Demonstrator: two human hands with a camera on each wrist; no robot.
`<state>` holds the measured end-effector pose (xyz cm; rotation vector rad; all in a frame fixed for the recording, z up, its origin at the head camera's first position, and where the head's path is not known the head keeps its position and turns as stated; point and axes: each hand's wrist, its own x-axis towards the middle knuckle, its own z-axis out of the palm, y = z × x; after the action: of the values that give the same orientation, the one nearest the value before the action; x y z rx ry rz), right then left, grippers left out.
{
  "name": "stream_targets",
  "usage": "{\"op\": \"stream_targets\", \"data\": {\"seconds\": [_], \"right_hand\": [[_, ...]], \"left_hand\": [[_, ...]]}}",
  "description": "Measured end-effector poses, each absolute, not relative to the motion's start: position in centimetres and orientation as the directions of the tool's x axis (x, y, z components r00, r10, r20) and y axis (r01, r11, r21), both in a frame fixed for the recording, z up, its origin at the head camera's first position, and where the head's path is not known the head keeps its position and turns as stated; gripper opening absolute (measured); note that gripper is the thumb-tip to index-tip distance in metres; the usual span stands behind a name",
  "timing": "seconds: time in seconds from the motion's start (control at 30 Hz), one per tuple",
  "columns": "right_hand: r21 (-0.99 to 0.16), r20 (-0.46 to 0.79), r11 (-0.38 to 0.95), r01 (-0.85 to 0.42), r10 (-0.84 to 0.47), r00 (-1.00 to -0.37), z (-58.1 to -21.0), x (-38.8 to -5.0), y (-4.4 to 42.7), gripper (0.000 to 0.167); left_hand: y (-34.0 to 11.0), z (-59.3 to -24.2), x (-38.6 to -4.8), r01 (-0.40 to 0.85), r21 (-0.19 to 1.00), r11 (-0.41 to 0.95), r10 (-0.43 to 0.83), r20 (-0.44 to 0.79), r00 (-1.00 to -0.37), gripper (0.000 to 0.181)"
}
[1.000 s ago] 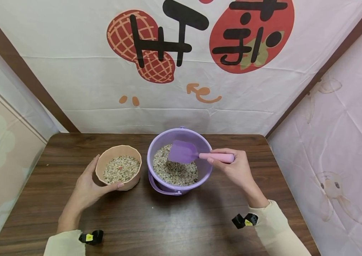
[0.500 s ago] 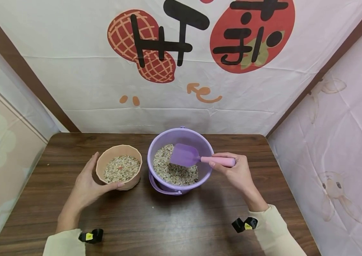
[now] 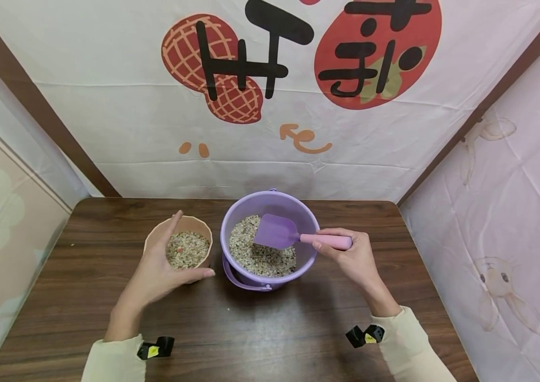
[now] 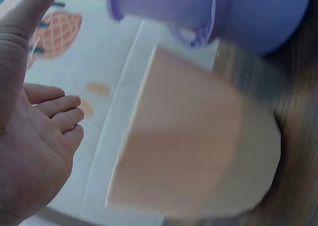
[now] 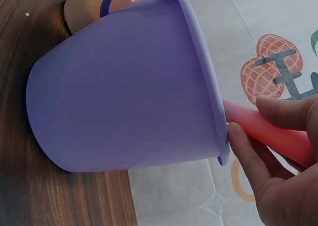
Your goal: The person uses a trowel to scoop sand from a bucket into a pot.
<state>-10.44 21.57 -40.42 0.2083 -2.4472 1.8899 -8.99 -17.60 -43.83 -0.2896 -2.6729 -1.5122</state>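
My right hand (image 3: 353, 254) grips the pink handle of a small purple shovel (image 3: 276, 232), its blade inside the purple bucket (image 3: 304, 206) above pale, gravel-like grains (image 3: 255, 258). In the right wrist view, fingers and thumb pinch that handle (image 5: 271, 131) beside the bucket's rim. My left hand (image 3: 157, 270) hovers over the near left side of a peach faceted bowl (image 3: 205, 225), which holds similar grains. Its thumb and fingers are spread with nothing between them. The left wrist view shows the left palm (image 4: 37, 151) apart from the bowl (image 4: 189, 141).
Both containers stand on a dark wooden table (image 3: 270, 339), the bucket to the right of the bowl. The bucket's handle (image 3: 243, 284) hangs down on its near left side. A printed white cloth (image 3: 231, 180) hangs behind the table, and another cloth (image 3: 504, 223) stands at the right.
My left hand has let go of the bowl's side and moved right and up over it. The shovel dipped slightly to the right, then stayed still in my right hand.
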Motion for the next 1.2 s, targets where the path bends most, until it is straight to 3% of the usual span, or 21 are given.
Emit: {"op": "stream_targets", "data": {"seconds": [0.2,0.63,0.9,1.2], "right_hand": [[-0.962,0.110,0.243,-0.125,-0.074,-0.991,-40.5,-10.4,21.6,0.031],[-0.964,0.107,0.234,-0.125,-0.089,-0.990,-40.4,-10.5,21.5,0.029],[-0.932,0.076,0.348,-0.102,-0.088,-0.993,-39.7,-11.0,20.9,0.031],[-0.886,0.053,0.439,-0.149,-0.223,-0.973,-39.0,-12.4,19.1,0.021]], "left_hand": [[-14.7,-43.8,-9.5,0.253,0.831,0.495,0.218,0.163,-0.962,0.132],[-11.8,-44.4,-10.2,0.258,0.836,0.485,0.282,0.130,-0.951,0.139],[-11.7,-44.7,-10.3,0.267,0.840,0.473,0.277,0.145,-0.950,0.140],[-11.7,-44.8,-10.3,0.264,0.841,0.472,0.277,0.142,-0.950,0.140]]}}
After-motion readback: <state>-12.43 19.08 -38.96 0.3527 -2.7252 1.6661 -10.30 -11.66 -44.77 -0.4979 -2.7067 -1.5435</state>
